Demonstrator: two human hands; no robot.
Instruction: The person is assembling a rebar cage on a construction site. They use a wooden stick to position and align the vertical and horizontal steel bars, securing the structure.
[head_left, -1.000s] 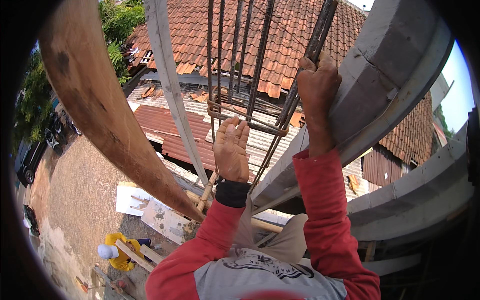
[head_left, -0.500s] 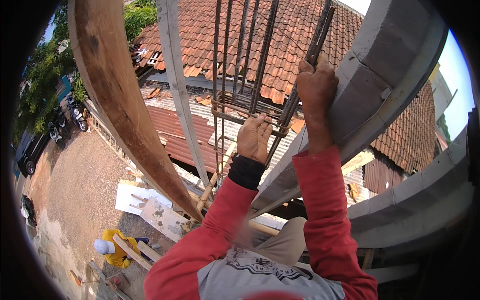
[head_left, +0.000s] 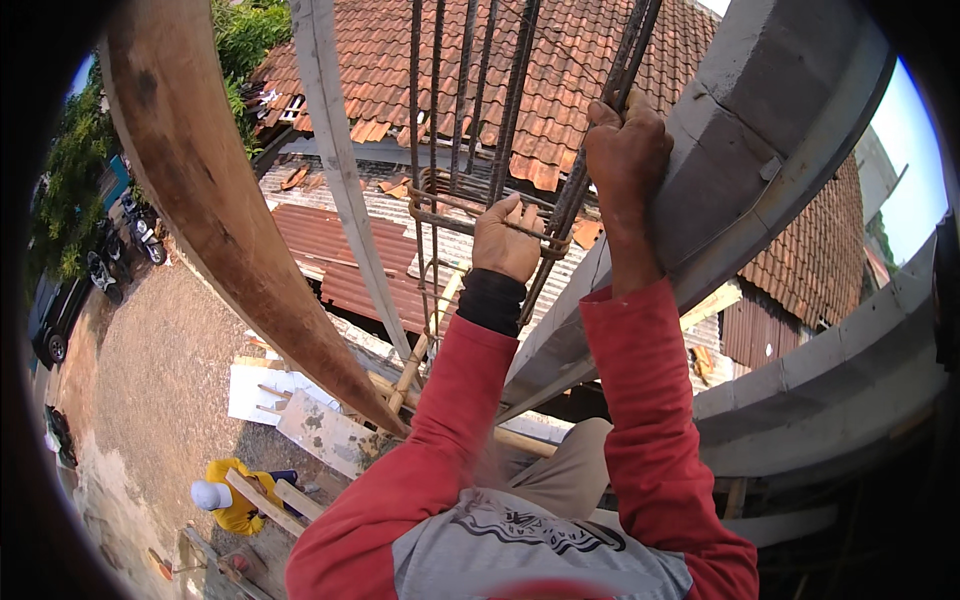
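My left hand (head_left: 505,243) is closed around the front side of a rectangular steel stirrup (head_left: 440,219). The stirrup encircles several upright rebars (head_left: 511,100) and sits roughly level. Higher up and to the right, my right hand (head_left: 630,150) is wrapped around a pair of rebars (head_left: 573,192) that stand close together at the cage's right corner. A dark cuff covers my left wrist, and both arms wear red sleeves. Lower down, more stirrups show around the bars, partly hidden by my left arm.
A grey block wall (head_left: 720,150) rises close to my right arm. To the left stand a thick wooden board (head_left: 200,150) and a thin grey post (head_left: 335,120). Beyond are tiled roofs (head_left: 570,90) and rusty sheeting (head_left: 340,260). Far below, a person in yellow (head_left: 235,500) is near planks.
My left hand has moved slightly up and forward along the stirrup's front side, its fingers shifting. My right hand keeps its hold on the rebars. The whole view has swung a little.
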